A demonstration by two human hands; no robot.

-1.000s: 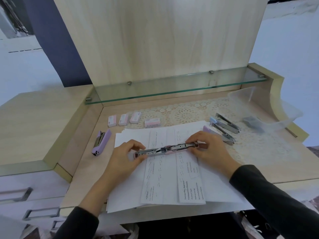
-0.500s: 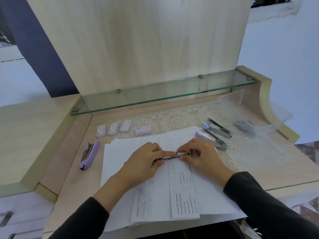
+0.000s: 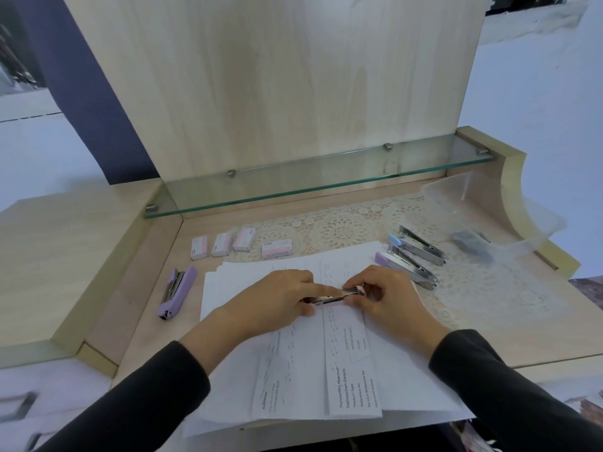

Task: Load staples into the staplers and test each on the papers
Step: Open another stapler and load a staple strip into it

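Hands had closed in: the silver stapler (image 3: 336, 296), splayed flat a second earlier, sat folded short over the papers (image 3: 293, 370). Left hand (image 3: 270, 301) gripped one end, right hand (image 3: 388, 298) pinched the head. Loading looked nearly done; next needs a snap shut, then a test press on a sheet. Beyond: purple stapler (image 3: 177, 290), blue-capped stapler (image 3: 421, 244), staple boxes (image 3: 276, 248).

The stapler (image 3: 332, 296) was largely covered by the left hand (image 3: 277, 301) and the right hand (image 3: 388, 298); only a short metal stretch showed between them. The grey object (image 3: 470, 241) inside the clear container (image 3: 456, 190) was blurred beyond identification. Print on the staple boxes (image 3: 241, 244) was mostly too small to read.
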